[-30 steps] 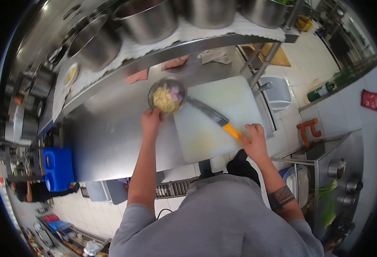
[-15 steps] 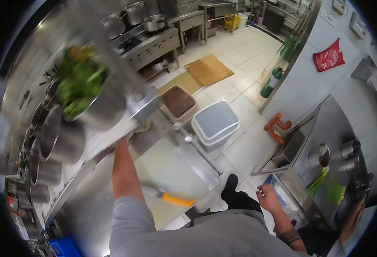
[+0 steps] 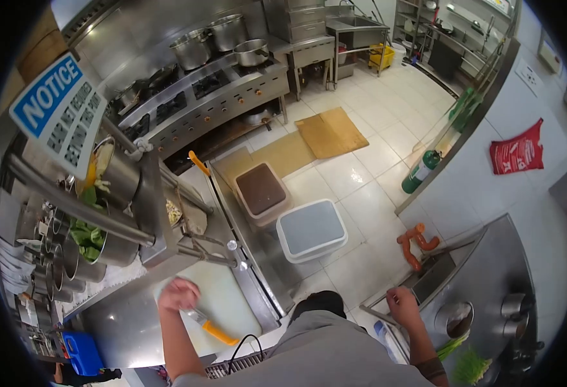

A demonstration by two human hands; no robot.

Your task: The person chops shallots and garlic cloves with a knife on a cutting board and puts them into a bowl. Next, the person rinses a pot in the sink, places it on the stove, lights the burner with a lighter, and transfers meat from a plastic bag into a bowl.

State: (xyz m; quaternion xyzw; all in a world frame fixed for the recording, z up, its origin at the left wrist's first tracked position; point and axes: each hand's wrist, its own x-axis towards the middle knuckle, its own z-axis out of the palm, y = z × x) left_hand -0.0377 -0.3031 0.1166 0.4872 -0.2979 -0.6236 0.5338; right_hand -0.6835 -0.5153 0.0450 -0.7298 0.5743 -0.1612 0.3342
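Observation:
My left hand [image 3: 179, 294] is over the left edge of a white cutting board [image 3: 235, 308], its fingers curled in. Whether anything is inside them is hidden. Just below it lies a knife with an orange handle [image 3: 220, 334], its blade partly hidden and pointing toward the hand. My right hand [image 3: 402, 304] hangs low at my right side, fingers curled, with nothing seen in it. It is near the edge of a steel counter [image 3: 483, 264], where a steel pot [image 3: 454, 319] and green stalks [image 3: 451, 346] stand.
Left, a steel shelf holds pots and leafy greens [image 3: 87, 240] beneath a notice sign [image 3: 58, 113]. Another orange handle [image 3: 198, 162] juts up beyond the prep table. On the floor are a brown-topped bin [image 3: 261, 188], a grey-lidded bin [image 3: 312, 229] and flattened cardboard [image 3: 332, 132].
My left hand has drawn back from under the shelf to above the cutting board. My view has swung left, bringing the sign and stove into sight. My right hand stays low at my side.

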